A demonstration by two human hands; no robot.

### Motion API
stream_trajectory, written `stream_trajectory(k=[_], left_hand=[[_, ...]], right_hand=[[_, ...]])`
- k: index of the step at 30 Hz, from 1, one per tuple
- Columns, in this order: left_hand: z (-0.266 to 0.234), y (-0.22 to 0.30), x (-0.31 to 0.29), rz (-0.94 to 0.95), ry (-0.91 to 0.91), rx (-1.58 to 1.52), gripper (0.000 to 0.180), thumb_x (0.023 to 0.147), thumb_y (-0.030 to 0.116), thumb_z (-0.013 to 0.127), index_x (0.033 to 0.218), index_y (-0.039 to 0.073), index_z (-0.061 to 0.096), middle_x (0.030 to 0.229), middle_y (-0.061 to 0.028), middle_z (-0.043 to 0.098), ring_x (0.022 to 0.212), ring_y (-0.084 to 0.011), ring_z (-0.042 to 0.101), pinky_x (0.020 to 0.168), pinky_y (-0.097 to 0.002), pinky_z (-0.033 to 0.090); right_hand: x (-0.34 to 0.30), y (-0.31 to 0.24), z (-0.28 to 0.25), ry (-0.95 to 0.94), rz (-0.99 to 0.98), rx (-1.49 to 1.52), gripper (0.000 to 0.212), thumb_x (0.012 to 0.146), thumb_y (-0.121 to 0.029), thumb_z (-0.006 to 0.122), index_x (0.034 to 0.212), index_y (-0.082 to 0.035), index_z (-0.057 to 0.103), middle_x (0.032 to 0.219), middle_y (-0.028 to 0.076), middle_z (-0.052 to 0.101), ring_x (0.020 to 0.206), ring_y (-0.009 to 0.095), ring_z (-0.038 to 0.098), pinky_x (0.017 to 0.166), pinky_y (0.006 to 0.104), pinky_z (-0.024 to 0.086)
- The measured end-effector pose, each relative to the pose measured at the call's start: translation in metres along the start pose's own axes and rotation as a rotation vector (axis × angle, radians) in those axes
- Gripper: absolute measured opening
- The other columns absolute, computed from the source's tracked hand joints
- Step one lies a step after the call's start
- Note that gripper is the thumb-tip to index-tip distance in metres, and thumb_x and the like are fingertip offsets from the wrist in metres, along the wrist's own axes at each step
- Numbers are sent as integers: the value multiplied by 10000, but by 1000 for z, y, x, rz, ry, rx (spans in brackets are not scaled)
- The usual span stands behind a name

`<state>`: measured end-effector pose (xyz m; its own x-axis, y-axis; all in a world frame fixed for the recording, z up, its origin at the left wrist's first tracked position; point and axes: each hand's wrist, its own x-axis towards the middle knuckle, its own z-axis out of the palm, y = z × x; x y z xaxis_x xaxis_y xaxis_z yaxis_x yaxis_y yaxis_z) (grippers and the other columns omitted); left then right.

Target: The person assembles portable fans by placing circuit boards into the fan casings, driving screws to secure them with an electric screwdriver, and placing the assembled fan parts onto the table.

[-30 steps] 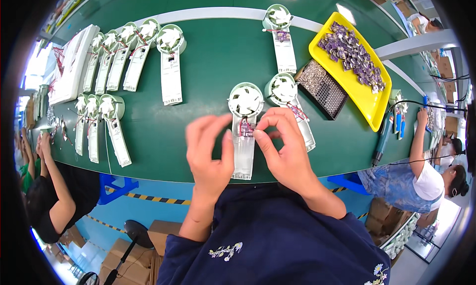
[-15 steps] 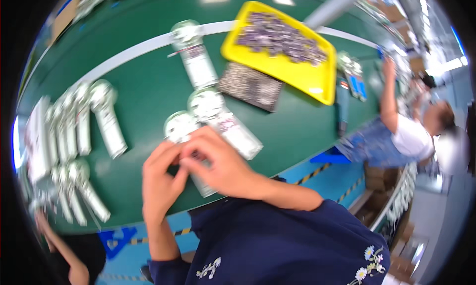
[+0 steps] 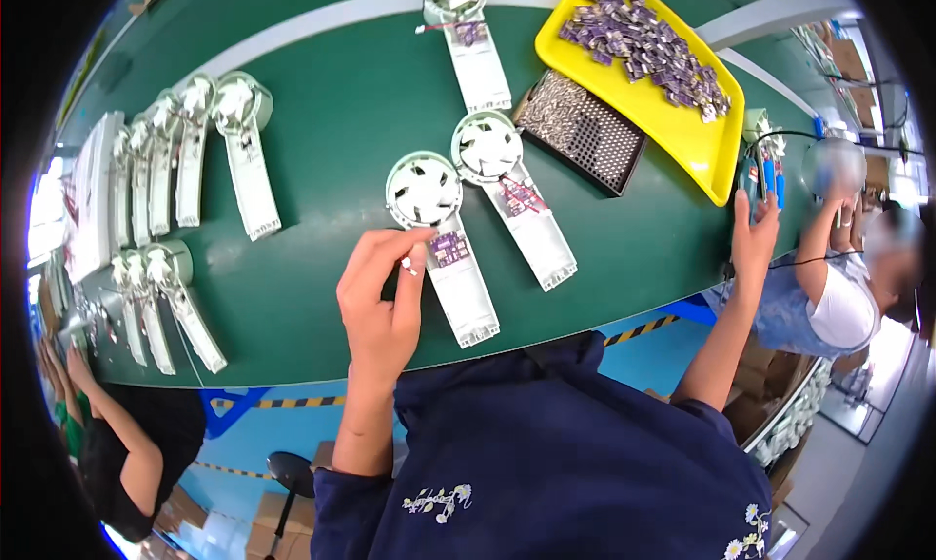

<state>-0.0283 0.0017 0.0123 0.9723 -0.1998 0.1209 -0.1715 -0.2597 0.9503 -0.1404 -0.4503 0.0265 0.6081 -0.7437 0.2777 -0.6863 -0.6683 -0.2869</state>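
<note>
Near the front edge of the green surface (image 3: 322,170), a pale plastic housing (image 3: 444,248) is laid flat, made up of a round vented head and a long flat handle, with a small purple circuit board (image 3: 449,249) seated just below the head. The left hand (image 3: 382,302) is placed at the housing's left side, thumb and forefinger pinched on a tiny white connector (image 3: 408,265) just beside the board. The right hand (image 3: 754,240) is stretched far to the right with fingers spread, at the edge of the surface near some blue-handled tools (image 3: 769,175); nothing is seen to be gripped by it. The housing is judged light, rigid and smooth, best steadied by the edges of its handle; the board and connector are judged delicate, to be taken by the rim only. A second like housing (image 3: 517,194) is set just beside the first, a dark perforated tray (image 3: 583,131) beyond it, and a glossy yellow tray (image 3: 717,160) heaped with small purple boards (image 3: 643,38) further back. More housings (image 3: 195,151) are ranged at the left.
</note>
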Motion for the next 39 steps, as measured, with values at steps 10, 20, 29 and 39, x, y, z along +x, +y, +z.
stream_trajectory(k=[10, 20, 29, 39], left_hand=[[8, -6, -9, -24, 168, -32, 143, 858, -26, 700, 998, 0, 706, 878, -93, 643, 717, -155, 596, 652, -265, 481], [6, -8, -8, 120, 46, 14, 187, 771, -79, 724, 938, 4, 705, 876, -78, 630, 707, -145, 613, 620, -261, 499], [7, -9, -8, 163, 29, 66, 266, 697, -93, 751, 931, 28, 711, 872, -72, 623, 703, -169, 612, 616, -276, 495], [8, -11, -7, 176, 48, 40, 276, 693, -104, 753, 931, 32, 724, 876, -71, 632, 699, -150, 604, 614, -263, 493]], right_hand=[[-6, 33, -9, -156, 99, 605, 498, 980, -387, 603, 1294, -10, 514, 869, 73, 590, 751, 157, 576, 635, 290, 469], [-88, -199, -24, -564, -651, 1971, 738, 944, -546, 610, 1489, -143, 317, 1121, 67, 527, 680, 166, 528, 540, 311, 419], [-133, -265, 3, -448, -940, 1994, 832, 906, -538, 677, 1541, -184, 272, 1090, 16, 535, 591, 156, 492, 478, 315, 429], [-143, -272, 9, -227, -985, 2021, 817, 922, -588, 617, 1537, -175, 271, 1080, 79, 533, 553, 182, 464, 419, 301, 404]])
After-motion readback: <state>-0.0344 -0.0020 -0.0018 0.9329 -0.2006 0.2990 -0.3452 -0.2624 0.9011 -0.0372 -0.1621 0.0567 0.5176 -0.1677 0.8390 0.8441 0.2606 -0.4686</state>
